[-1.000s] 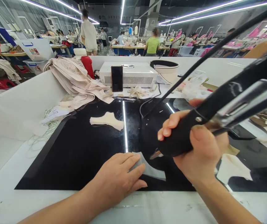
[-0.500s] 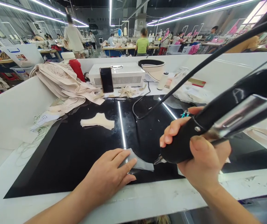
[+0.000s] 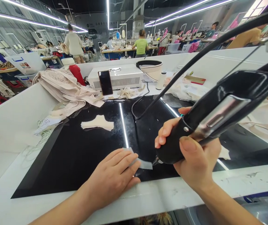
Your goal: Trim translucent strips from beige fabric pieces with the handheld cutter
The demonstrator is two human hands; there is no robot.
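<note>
My left hand [image 3: 115, 176] lies flat on a small grey fabric piece [image 3: 145, 164], pressing it against the black mat [image 3: 61, 165]; the palm and fingers cover much of the piece. My right hand [image 3: 195, 156] is wrapped round a black handheld tool [image 3: 209, 115] with a silver panel and a cable. Its thin metal tip touches or nearly touches the right end of the grey piece. Cream fabric pieces [image 3: 97, 122] lie stacked further back on the mat, left of centre.
Beige fabric [image 3: 63, 84] is heaped at the back left. A phone [image 3: 105, 82] leans on a white vented box [image 3: 122, 76]. A black cable [image 3: 166, 90] arches over the mat. White low walls [image 3: 9, 125] edge the table; people work beyond.
My right hand and the tool have shifted slightly left. My left hand's fingers are closer together and cover more of the grey piece. The camera view has shifted a little.
</note>
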